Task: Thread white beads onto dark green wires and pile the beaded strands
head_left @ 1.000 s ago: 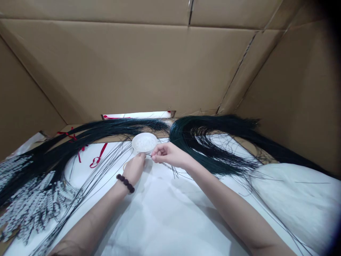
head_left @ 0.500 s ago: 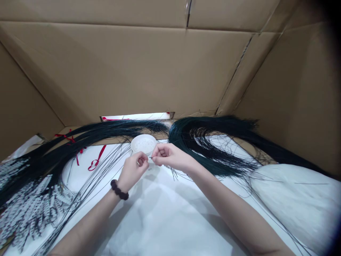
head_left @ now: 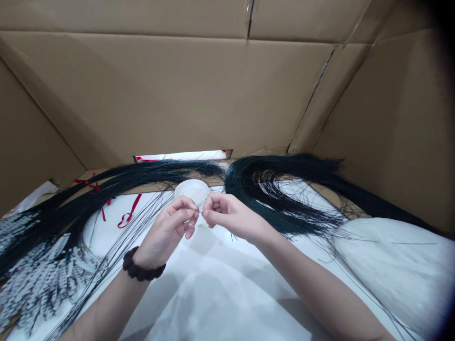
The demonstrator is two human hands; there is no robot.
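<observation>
Left hand (head_left: 161,232) turned, dark strand (head_left: 200,212) between two pinches

Since half a second ago it has rotated at the wrist, while the right hand (head_left: 232,215) has barely shifted. Each pinches between thumb and forefinger, fingertips just apart. The dark strand's visible bit runs side to side across that gap, about equally near both. Just beyond sits the white bowl (head_left: 191,187).

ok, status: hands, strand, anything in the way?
Left hand and right hand pinching. Thin dark strand between them. White bowl just beyond; nothing visibly blocking.
</observation>
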